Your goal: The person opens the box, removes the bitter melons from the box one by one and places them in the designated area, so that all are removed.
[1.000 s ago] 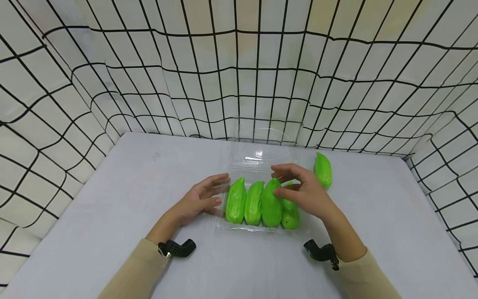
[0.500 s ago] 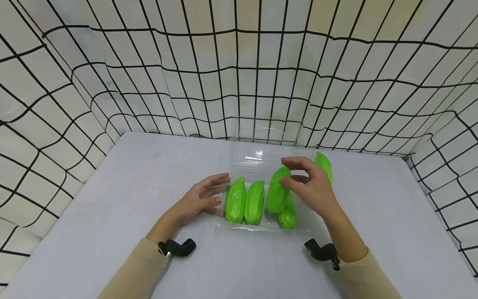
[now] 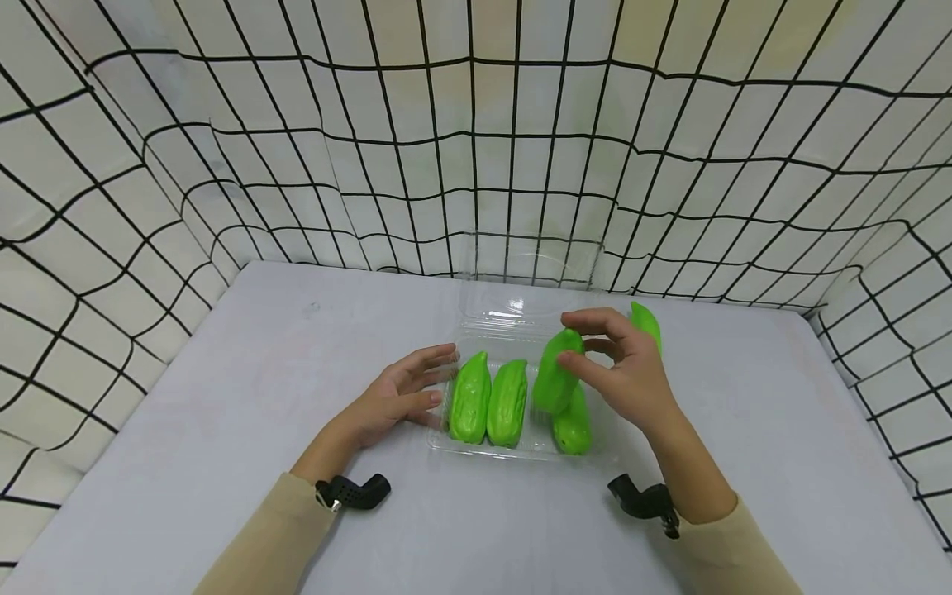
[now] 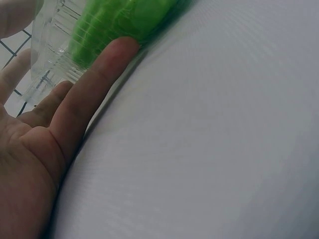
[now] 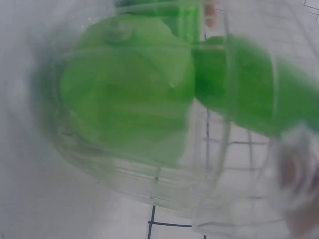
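A clear plastic clamshell box (image 3: 532, 431) stands on the table, its lid (image 3: 513, 307) raised at the back. Inside, two glossy green model vegetables, long and pointed, lie side by side: a left one (image 3: 469, 401) and its neighbour (image 3: 507, 405). Another green vegetable (image 3: 573, 430) lies at the right end, partly covered. My right hand (image 3: 628, 372) pinches a green model vegetable (image 3: 554, 380) by its pointed top, tilted above the box. My left hand (image 3: 390, 401) rests at the left wall with fingers extended; in the left wrist view a finger (image 4: 94, 84) touches that wall.
One more green vegetable (image 3: 645, 321) lies on the white table (image 3: 335, 330) behind the right hand, partly hidden. White panels with a black grid (image 3: 476, 149) enclose the back and both sides.
My right hand has lifted the pinched vegetable out of its spot in the box, up and to the right, leaving a gap. The vegetable at the right end shifted slightly. The left hand stayed put.
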`<state>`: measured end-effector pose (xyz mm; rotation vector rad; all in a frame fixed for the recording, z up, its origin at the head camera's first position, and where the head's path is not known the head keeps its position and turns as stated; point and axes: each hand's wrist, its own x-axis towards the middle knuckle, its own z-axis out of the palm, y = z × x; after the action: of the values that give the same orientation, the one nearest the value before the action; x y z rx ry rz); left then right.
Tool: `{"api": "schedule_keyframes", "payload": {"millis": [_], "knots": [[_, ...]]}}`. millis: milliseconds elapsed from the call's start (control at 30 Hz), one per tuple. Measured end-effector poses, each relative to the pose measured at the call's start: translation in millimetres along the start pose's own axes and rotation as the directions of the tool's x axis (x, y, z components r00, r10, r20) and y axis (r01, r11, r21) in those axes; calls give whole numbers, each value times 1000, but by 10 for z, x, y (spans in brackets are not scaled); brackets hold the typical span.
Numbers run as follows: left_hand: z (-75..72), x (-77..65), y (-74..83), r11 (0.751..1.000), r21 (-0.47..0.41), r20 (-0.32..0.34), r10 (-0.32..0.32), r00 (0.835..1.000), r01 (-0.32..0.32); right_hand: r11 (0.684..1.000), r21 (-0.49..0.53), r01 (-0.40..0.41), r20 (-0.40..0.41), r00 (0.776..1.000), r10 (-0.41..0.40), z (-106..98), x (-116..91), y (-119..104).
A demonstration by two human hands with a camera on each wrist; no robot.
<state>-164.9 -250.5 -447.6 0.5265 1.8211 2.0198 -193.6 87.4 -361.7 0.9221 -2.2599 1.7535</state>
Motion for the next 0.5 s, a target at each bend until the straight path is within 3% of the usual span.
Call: {"api": "schedule_keyframes", "payload": {"millis": [233,500], "knots": [[3,8,6,1000,12,-9,-10,1000,10,997,-75,28,70,997,-23,31,13,22],[7,7,7,1000,13,-8,-13,1000,13,997,-78,11,115,993,-2,126,-10,64]]}}
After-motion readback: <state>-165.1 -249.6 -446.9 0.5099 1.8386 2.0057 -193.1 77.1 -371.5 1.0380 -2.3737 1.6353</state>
